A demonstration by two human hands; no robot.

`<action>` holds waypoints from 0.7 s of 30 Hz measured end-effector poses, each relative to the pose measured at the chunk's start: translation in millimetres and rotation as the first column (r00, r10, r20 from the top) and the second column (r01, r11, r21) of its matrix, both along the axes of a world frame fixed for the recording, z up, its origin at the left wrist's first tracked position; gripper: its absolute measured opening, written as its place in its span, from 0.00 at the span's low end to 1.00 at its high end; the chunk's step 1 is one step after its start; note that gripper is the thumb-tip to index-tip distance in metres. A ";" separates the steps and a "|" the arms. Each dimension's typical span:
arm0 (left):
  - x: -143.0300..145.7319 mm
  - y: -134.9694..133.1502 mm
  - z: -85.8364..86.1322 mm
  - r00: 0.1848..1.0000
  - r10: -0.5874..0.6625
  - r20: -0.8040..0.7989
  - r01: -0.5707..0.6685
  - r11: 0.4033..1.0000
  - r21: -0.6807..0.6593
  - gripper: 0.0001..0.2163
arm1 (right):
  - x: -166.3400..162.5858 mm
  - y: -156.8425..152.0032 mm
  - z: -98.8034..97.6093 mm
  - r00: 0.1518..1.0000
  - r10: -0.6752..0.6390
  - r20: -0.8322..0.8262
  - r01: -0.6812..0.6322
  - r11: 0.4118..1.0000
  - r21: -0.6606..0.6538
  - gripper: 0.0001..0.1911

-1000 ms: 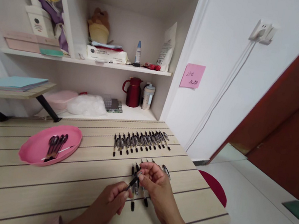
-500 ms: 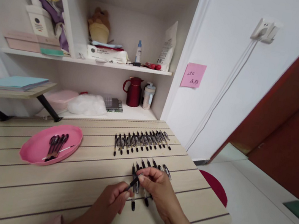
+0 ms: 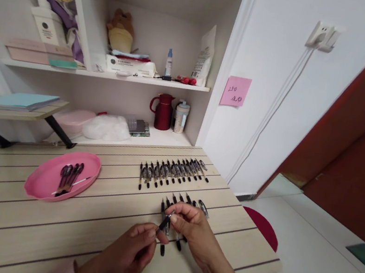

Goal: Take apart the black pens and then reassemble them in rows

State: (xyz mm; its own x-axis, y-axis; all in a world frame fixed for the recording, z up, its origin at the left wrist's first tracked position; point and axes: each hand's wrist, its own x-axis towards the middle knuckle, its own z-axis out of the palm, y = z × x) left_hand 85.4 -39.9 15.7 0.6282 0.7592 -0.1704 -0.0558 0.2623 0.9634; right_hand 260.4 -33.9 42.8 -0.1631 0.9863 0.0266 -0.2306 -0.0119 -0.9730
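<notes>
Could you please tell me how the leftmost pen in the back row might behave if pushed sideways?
The leftmost pen would probably roll, since it looks slim and round. Pushed rightward, it would likely bump the neighbouring pen lying close by. Its straight shape suggests stiffness.

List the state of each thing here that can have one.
Black pen part, tilted, held
Left hand, pinching its lower end
Right hand, pinching its upper end
Far pens, lying in a row
Pink tray, partly filled
Red vacuum jug, upright
Plug, inserted
Sticky note, stuck up
</notes>
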 end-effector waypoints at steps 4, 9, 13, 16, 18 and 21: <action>0.4 1.6 0.9 0.983 0.102 -0.156 -0.075 0.983 0.167 0.15 | -1.9 3.3 -3.5 0.996 -0.062 0.060 0.063 0.998 -0.004 0.13; 0.4 2.1 2.1 0.952 0.184 -0.244 -0.109 0.950 0.292 0.15 | -3.0 5.5 -7.3 0.992 -0.081 0.096 0.082 0.997 0.000 0.14; -1.5 2.8 2.2 0.966 0.093 -0.241 -0.051 0.983 0.176 0.16 | -1.5 4.9 -6.1 0.991 -0.074 0.112 0.072 0.997 0.023 0.13; -2.2 3.8 4.3 0.963 0.098 -0.251 -0.048 0.979 0.196 0.15 | -2.1 4.0 -2.9 0.995 -0.047 0.084 0.045 0.999 0.022 0.13; -1.9 4.1 6.1 0.960 0.116 -0.256 -0.060 0.974 0.216 0.15 | -3.6 4.2 -1.6 0.999 -0.030 0.033 0.030 1.000 0.002 0.15; -1.2 3.9 8.2 0.945 0.177 -0.275 -0.100 0.957 0.273 0.14 | -5.6 6.1 -3.2 0.995 -0.094 0.023 0.094 0.995 -0.026 0.15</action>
